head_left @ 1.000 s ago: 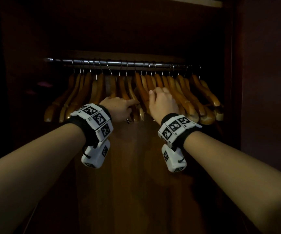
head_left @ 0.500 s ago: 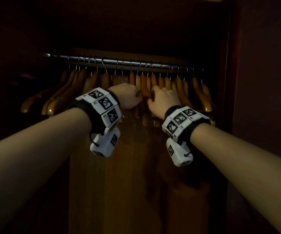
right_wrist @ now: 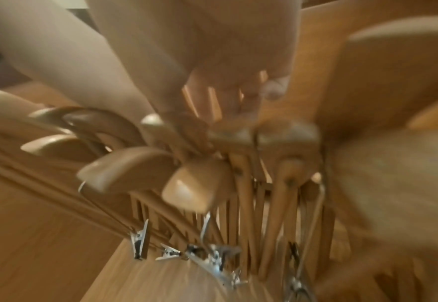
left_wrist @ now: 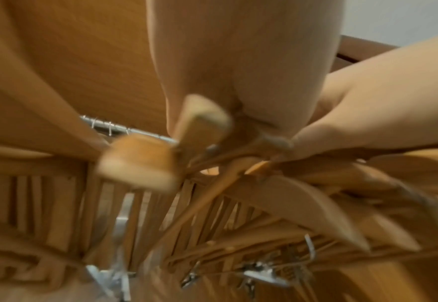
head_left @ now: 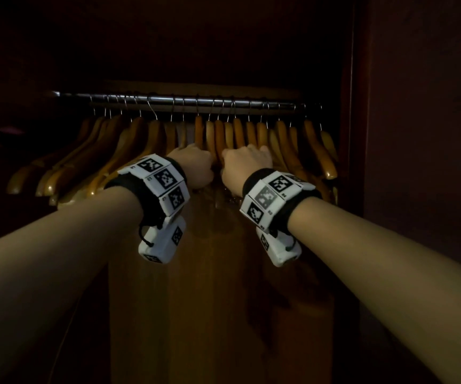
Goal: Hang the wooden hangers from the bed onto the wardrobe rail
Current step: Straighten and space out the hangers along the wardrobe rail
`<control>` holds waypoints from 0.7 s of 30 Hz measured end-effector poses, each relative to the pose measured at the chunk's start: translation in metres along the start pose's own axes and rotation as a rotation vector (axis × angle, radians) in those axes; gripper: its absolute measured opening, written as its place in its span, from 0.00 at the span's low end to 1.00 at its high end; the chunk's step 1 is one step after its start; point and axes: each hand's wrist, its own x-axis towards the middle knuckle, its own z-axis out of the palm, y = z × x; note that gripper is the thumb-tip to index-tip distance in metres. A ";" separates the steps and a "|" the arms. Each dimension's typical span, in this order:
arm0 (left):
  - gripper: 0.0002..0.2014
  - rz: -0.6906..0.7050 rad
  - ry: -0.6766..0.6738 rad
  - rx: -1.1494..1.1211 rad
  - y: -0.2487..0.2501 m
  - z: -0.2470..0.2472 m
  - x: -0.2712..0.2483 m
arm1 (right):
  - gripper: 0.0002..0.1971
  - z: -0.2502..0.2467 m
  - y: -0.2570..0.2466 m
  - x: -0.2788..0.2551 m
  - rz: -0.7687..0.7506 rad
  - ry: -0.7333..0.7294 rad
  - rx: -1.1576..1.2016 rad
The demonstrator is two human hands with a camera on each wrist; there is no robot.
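Reaching into the dark wardrobe (head_left: 418,134), I have both hands in the middle of the head view, just below the rail (head_left: 185,100). The hangers (head_left: 218,134) all hang on this rail by their metal hooks, in a dense row from the left side of the frame to the right side. My left hand (head_left: 193,167) and my right hand (head_left: 247,164) are near each other among the middle hangers, knuckles up, and the fingers go out of sight between the wood. In the left wrist view my fingers (left_wrist: 238,71) lie against hanger ends, but the picture is blurred and I cannot tell if they are clenched on one. In the right wrist view my fingers (right_wrist: 225,61) bend down between the hanger arms, also blurred, so I cannot tell the grip there either. In the lower part of this view small metal clips (right_wrist: 140,243) hang under the hangers
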 end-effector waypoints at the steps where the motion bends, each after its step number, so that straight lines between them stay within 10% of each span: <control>1: 0.18 -0.002 0.003 -0.004 -0.003 0.001 -0.001 | 0.14 -0.001 -0.002 0.001 0.001 -0.024 -0.029; 21: 0.23 -0.031 0.016 -0.167 -0.013 0.003 -0.016 | 0.29 0.012 -0.023 0.012 0.136 -0.144 -0.132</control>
